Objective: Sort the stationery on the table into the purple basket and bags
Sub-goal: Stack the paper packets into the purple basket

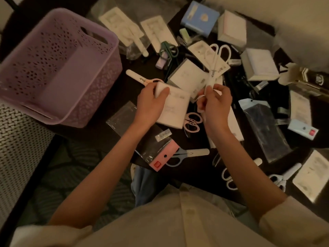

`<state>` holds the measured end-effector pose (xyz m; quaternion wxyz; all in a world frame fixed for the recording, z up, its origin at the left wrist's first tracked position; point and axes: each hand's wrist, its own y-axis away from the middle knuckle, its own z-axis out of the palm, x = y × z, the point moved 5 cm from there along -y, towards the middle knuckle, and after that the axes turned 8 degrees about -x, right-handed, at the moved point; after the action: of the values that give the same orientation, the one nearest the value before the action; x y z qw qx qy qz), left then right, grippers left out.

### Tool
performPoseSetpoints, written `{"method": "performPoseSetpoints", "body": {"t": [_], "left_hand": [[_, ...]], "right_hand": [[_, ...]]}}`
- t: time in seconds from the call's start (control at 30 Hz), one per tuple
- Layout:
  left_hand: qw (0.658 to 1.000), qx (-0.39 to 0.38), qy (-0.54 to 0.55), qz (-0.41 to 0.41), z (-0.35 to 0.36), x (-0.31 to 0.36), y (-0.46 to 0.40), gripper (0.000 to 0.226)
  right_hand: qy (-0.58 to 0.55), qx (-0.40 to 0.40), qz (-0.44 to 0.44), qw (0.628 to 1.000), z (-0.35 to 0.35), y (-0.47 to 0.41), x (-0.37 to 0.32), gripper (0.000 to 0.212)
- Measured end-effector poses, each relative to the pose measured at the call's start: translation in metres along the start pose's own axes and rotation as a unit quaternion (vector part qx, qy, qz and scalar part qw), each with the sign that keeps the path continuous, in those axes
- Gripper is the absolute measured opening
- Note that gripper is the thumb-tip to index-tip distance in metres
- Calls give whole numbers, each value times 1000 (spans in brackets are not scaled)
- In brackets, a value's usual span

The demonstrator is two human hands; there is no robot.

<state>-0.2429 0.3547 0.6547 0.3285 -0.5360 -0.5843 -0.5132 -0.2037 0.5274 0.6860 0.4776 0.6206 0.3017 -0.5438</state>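
Note:
My left hand (151, 102) grips the top corner of a white flat packet (175, 109) held above the dark table (99, 129). My right hand (215, 102) pinches the blade end of white scissors (216, 57), whose handles point away from me. The purple basket (58, 68) stands at the left and looks empty. Pink scissors (192, 122) lie under the packet, between my wrists. A clear plastic bag (122, 116) lies flat just left of my left wrist.
Scattered over the table are several scissors, white packets, boxes (200, 17) and clear bags. Blue scissors with a pink card (170, 154) lie near the front edge. A dark sleeve (267, 129) lies at the right. A woven surface (19, 152) sits left below the basket.

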Motion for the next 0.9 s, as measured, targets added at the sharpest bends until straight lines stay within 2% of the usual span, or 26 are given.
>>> {"method": "performPoseSetpoints", "body": {"t": [0.1, 0.2, 0.4, 0.6, 0.77, 0.9], "left_hand": [[998, 22, -39, 33, 5, 3, 5, 31], [996, 35, -75, 42, 7, 7, 6, 39], [991, 62, -118, 23, 13, 22, 14, 44], [991, 76, -104, 29, 17, 34, 23, 36], [993, 86, -70, 29, 15, 41, 28, 31], [993, 98, -55, 34, 17, 47, 35, 30]], "right_hand": [[-43, -13, -13, 999, -7, 2, 1, 6], [-67, -11, -14, 998, -14, 2, 1, 15], [-89, -29, 19, 995, -37, -6, -1, 23], [-93, -15, 65, 993, -57, -13, -15, 52], [-66, -6, 77, 995, -65, -18, -16, 44], [-71, -8, 69, 995, -69, -20, -12, 52]]}}
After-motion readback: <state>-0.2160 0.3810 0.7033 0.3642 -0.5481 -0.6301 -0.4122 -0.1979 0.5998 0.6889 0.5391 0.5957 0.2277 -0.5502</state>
